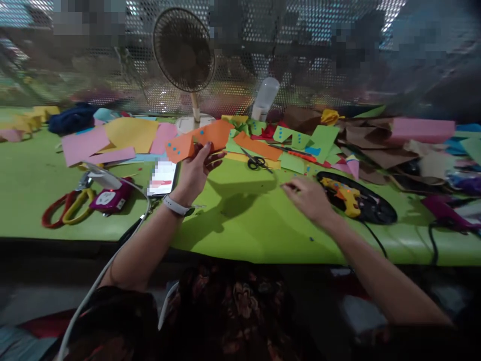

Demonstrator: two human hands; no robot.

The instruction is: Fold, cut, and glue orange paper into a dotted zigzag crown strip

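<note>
My left hand grips a folded strip of orange paper marked with blue dots, held up above the green table. Low over the table, my right hand has its fingers pinched together; what sits at the fingertips, if anything, is too small to name. Small black-handled scissors lie between the hands, farther back. Beside my right hand a yellow glue gun rests in a black tray. Behind my left wrist is a phone with its screen lit.
Large scissors with red and yellow handles and a purple power adapter with a white cable lie left. A fan and a white lamp stand at the back. Coloured paper scraps and brown paper line the far side.
</note>
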